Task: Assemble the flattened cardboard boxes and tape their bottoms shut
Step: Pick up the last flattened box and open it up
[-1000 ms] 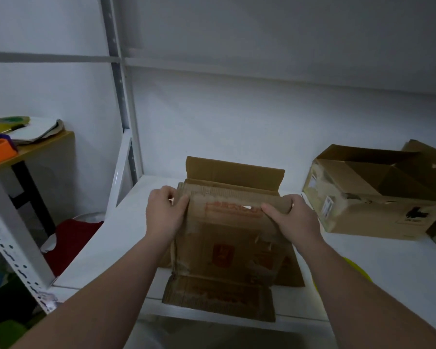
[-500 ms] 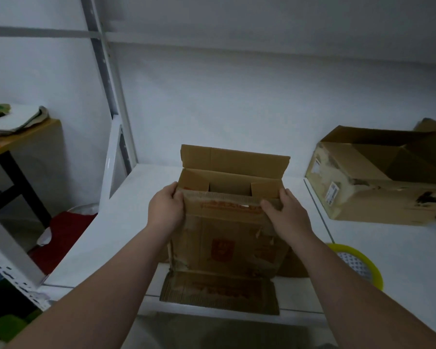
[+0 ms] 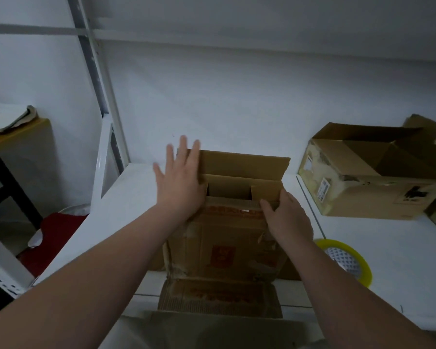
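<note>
Box of worn brown cardboard stands upright at the front middle of a white shelf, its open end up. Its far flap stands straight up, two short side flaps are folded inward, and a bottom flap lies flat toward the person over the shelf's front edge.

The right hand grips the near top edge at the box's right corner, fingers curled over the rim and thumb on the near face. The left hand is flat and wide open with fingers spread, above the box's left top corner. It holds nothing, and its fingertips are blurred, so whether the palm touches the cardboard is unclear.

A yellow tape roll lies on the shelf just right of the box, beside the right forearm. Farther right and back lies a second box, open. At far left, beyond a metal rack post, a wooden table carries papers.
</note>
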A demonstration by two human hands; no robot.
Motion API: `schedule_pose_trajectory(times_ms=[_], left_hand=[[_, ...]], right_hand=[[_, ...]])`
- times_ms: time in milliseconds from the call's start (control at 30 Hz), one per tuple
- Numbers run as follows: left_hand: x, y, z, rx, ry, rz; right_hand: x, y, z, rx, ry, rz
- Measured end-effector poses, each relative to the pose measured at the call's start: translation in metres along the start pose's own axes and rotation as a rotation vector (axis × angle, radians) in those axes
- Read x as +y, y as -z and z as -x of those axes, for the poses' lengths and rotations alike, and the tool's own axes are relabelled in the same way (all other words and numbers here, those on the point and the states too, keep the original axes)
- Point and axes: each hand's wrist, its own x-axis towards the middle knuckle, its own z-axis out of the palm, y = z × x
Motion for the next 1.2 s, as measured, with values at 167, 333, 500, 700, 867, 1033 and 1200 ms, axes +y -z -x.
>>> schedule_pose_trajectory(times_ms=[167, 333, 500, 700, 867, 1033, 1200], left_hand=[[0.026, -0.002, -0.032, -0.143, -0.242, -0.149], [0.014, -0.021, -0.022, -0.278, -0.165, -0.064], [0.002, -0.036, -0.015, -0.324, -0.097, -0.009], [0.007, -0.037, -0.026, -0.527, -0.255, -0.126], [0.027, -0.040, -0.020, -0.613, -0.254, -0.176], [0.034, -0.035, -0.020, -0.782, -0.324, -0.240], [0.031, -0.037, -0.016, -0.780, -0.368, -0.217]], right_hand=[[0.004, 0.005, 0.003, 0.019, -0.030, -0.182], [0.004, 0.007, 0.005, 0.008, -0.001, -0.202], [0.004, 0.005, 0.002, -0.060, 0.031, -0.132], [0.005, 0.007, 0.000, -0.039, 0.013, -0.150], [0.003, 0.006, 0.001, -0.026, 0.025, -0.106], [0.003, 0.007, 0.003, -0.029, 0.035, -0.100], [0.001, 0.010, 0.008, -0.024, 0.034, -0.099]])
